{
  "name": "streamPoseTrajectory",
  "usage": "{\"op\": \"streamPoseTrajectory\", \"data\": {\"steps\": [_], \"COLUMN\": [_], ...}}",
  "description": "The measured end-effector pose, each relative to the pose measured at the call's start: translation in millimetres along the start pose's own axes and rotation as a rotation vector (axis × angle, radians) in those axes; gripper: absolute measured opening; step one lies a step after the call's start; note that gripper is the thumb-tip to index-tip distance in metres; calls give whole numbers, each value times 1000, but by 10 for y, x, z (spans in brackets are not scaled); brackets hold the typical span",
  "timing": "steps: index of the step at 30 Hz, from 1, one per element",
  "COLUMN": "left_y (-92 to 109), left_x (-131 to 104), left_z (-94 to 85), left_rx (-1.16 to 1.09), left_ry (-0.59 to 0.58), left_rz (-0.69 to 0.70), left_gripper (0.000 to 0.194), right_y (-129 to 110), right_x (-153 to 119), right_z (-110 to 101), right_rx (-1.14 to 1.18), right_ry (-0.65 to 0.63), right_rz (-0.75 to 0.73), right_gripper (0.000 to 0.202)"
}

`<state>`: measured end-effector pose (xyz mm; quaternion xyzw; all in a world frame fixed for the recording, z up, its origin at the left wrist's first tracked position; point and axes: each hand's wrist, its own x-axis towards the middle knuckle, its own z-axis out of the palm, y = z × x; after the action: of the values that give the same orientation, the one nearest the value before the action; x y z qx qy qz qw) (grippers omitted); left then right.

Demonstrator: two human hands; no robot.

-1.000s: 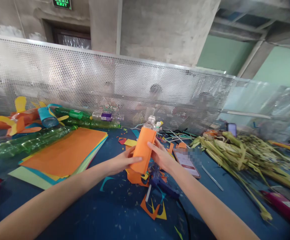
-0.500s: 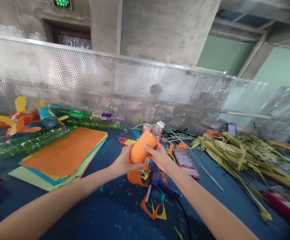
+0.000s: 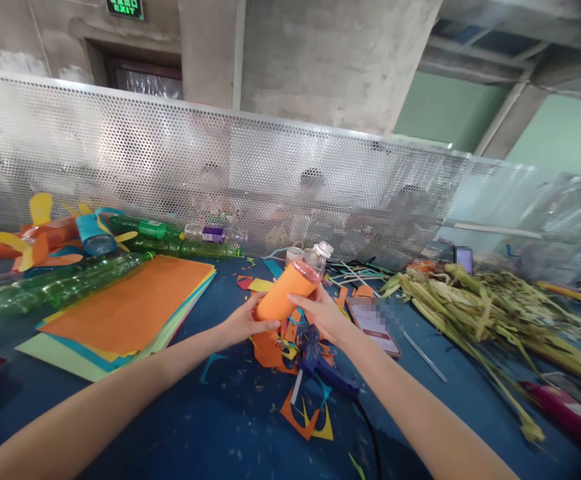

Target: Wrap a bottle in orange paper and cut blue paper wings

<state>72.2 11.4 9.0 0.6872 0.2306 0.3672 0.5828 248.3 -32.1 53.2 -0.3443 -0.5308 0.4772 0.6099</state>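
A clear plastic bottle (image 3: 317, 259) wrapped in orange paper (image 3: 281, 295) is held tilted above the table, its neck pointing up and to the right. My left hand (image 3: 245, 324) grips the lower end, thumb along the underside. Around the side near the neck, my right hand (image 3: 317, 312) is closed with its thumb on the paper; its other fingers are partly hidden behind the bottle. Below both hands lies a blue glue gun (image 3: 326, 371) with a white glue stick and black cord, among orange, yellow and blue paper scraps (image 3: 301, 415).
Stacked coloured paper (image 3: 135, 303) and green plastic bottles (image 3: 75, 283) lie at left, beside paper-decorated bottles (image 3: 45, 240). A phone (image 3: 374, 327) sits right of my hands. Dried husks (image 3: 490, 320) cover the right side. A perforated metal screen (image 3: 270, 173) stands behind, people beyond it.
The wrapped bottle has turned slightly, so its clear shoulder shows more. My left hand has shifted a little left along with the bottle's lower end.
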Motion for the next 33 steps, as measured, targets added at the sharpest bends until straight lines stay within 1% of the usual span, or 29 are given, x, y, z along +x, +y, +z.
{"op": "streamPoseTrajectory", "data": {"steps": [3, 6, 8, 10, 12, 15, 18, 20, 23, 26, 28, 33], "left_y": [-3, -42, -76, -98, -94, -45, 8, 24, 18, 3, -2, -4], "left_x": [-13, -2, 10, 12, 0, -31, -50, -51, -47, -45, -43, -36], "left_z": [14, -4, -16, -12, 10, 56, 77, 77, 80, 100, 113, 116], "left_rx": [-53, -154, -217, -249, -280, -374, -515, -571, -597, -591, -572, -557], "left_ry": [21, -20, -28, -14, -6, 1, 27, 32, 47, 98, 121, 128], "left_rz": [0, 11, 8, -20, -72, -148, -191, -201, -184, -169, -168, -172], "left_gripper": [66, 71, 71, 66, 59, 56, 45, 39, 42, 47, 45, 41], "right_y": [-24, -93, -124, -129, -114, -90, -90, -94, -87, -74, -74, -102], "right_x": [13, 24, 34, 40, 37, 16, 2, 5, 24, 42, 48, 47], "right_z": [-8, -7, -10, -13, -8, 9, 9, -11, -53, -82, -86, -63], "right_rx": [18, 47, 62, 78, 81, 65, 48, 46, 55, 53, 53, 59], "right_ry": [62, 138, 184, 209, 195, 147, 168, 184, 206, 224, 227, 238], "right_rz": [-4, 3, 3, 7, 32, 94, 137, 150, 170, 185, 181, 158], "right_gripper": [64, 61, 58, 53, 48, 47, 45, 41, 37, 37, 37, 38]}}
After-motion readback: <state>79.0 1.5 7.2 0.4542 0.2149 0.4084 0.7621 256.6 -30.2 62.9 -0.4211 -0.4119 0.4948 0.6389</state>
